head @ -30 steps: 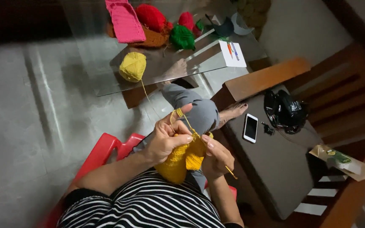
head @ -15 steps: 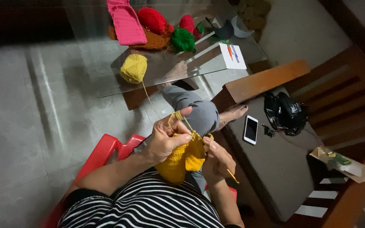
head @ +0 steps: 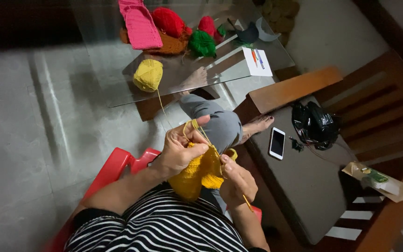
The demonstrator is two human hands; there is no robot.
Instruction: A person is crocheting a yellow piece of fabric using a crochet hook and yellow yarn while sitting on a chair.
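A good stretch of yellow knitted piece [head: 200, 173] hangs worked, left hand [head: 179, 150] pinching it, right hand [head: 237, 181] closed on the needle [head: 246, 203], while the yarn ball [head: 148, 74] at 11 o'clock looks mostly unspent.

Yellow knitting [head: 200, 173], yellow yarn ball [head: 148, 75] (pink, red, green wool [head: 202, 43] beyond).
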